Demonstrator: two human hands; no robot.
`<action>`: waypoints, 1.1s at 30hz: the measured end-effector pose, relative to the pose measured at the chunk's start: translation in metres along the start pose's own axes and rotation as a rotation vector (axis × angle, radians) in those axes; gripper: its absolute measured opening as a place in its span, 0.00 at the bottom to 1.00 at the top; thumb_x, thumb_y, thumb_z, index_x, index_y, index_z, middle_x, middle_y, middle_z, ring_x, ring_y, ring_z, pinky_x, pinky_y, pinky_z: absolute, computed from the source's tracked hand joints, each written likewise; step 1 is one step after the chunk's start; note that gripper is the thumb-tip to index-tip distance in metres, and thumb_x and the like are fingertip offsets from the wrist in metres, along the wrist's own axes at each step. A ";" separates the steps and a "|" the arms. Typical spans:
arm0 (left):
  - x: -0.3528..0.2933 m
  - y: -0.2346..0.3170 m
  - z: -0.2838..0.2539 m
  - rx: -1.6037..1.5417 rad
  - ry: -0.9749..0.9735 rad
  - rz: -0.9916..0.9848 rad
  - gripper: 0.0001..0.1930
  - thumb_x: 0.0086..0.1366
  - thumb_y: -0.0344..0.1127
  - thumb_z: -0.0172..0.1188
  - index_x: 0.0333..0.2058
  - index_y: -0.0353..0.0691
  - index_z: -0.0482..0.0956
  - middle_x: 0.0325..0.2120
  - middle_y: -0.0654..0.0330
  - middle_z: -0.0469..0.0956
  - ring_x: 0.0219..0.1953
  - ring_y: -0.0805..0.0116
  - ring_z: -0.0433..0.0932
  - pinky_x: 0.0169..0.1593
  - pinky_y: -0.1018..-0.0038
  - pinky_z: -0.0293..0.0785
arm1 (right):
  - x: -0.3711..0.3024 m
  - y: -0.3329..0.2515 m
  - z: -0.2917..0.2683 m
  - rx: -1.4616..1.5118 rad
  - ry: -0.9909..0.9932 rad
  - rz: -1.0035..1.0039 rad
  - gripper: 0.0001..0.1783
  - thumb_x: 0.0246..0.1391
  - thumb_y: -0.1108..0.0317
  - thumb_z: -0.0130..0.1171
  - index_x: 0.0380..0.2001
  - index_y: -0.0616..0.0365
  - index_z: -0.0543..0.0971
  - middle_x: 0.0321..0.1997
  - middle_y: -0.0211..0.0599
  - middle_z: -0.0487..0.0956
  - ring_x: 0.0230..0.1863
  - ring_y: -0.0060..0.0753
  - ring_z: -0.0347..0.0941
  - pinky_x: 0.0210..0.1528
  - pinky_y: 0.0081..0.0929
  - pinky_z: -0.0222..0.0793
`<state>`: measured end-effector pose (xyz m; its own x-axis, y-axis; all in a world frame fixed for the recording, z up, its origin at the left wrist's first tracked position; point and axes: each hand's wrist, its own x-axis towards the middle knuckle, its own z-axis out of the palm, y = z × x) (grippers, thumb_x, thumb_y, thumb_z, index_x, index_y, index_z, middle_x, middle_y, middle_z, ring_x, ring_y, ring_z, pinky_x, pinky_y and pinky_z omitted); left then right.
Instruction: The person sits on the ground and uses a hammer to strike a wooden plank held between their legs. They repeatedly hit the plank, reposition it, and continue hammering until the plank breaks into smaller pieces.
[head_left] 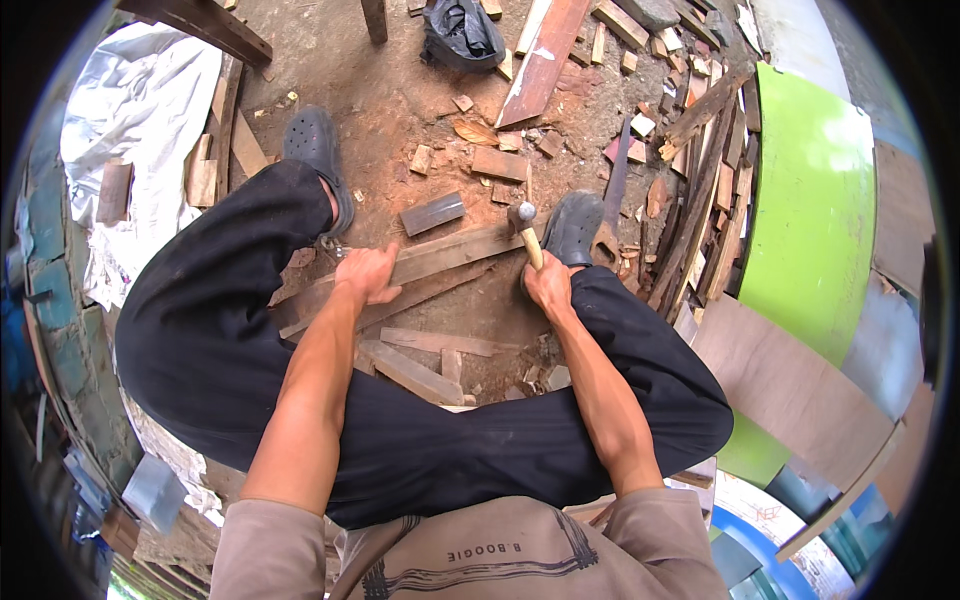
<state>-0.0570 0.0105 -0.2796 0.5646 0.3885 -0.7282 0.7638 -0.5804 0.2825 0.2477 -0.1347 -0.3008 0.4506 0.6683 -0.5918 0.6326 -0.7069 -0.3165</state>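
My right hand (549, 284) is closed round the pale wooden handle of a hammer (533, 243). The hammer's metal head is up by the right end of a long wooden plank (452, 252), which lies slantwise between my feet. Whether the head touches the wood I cannot tell. My left hand (366, 274) grips the same plank nearer its left end, its fingers over the edge. Below it lies a second, thinner board (430, 292). Just beyond the plank sits a short dark grey block (433, 214). A handsaw (617, 178) lies to the right, past my right shoe.
Wood offcuts (498, 164) and a reddish board (545, 65) litter the dirt floor ahead, near a black plastic bag (462, 35). Stacked timber (700, 215) and a green panel (810, 210) are at the right. A white sheet (135, 110) lies far left. Loose pieces (410, 372) lie close to my legs.
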 end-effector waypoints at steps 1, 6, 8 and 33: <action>0.000 0.000 0.000 0.003 -0.006 -0.001 0.33 0.52 0.50 0.68 0.50 0.36 0.65 0.36 0.45 0.81 0.43 0.46 0.80 0.48 0.59 0.75 | 0.000 0.000 -0.003 -0.013 -0.004 0.022 0.15 0.51 0.63 0.53 0.39 0.58 0.78 0.36 0.65 0.79 0.44 0.64 0.76 0.48 0.53 0.69; 0.001 -0.003 0.004 0.007 0.013 0.013 0.33 0.52 0.50 0.67 0.50 0.35 0.65 0.35 0.45 0.81 0.43 0.47 0.80 0.47 0.59 0.75 | 0.002 -0.043 -0.042 0.214 0.260 -0.103 0.13 0.53 0.62 0.55 0.35 0.61 0.77 0.30 0.61 0.77 0.36 0.66 0.74 0.39 0.49 0.69; -0.001 -0.004 0.005 0.001 0.020 0.014 0.33 0.52 0.49 0.67 0.49 0.35 0.65 0.35 0.45 0.81 0.43 0.47 0.80 0.47 0.58 0.75 | -0.001 -0.060 -0.053 0.381 0.325 -0.111 0.11 0.53 0.64 0.55 0.34 0.61 0.77 0.29 0.62 0.76 0.35 0.67 0.74 0.37 0.47 0.69; -0.004 0.000 0.008 -0.009 -0.001 0.034 0.31 0.52 0.48 0.67 0.46 0.34 0.66 0.34 0.44 0.81 0.42 0.44 0.79 0.48 0.57 0.75 | -0.006 -0.012 0.004 -0.058 -0.024 0.037 0.13 0.51 0.66 0.54 0.40 0.60 0.75 0.36 0.62 0.80 0.43 0.65 0.76 0.46 0.52 0.71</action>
<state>-0.0612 0.0034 -0.2817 0.5900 0.3676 -0.7189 0.7469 -0.5867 0.3130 0.2348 -0.1307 -0.2960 0.4593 0.6357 -0.6205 0.6516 -0.7158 -0.2510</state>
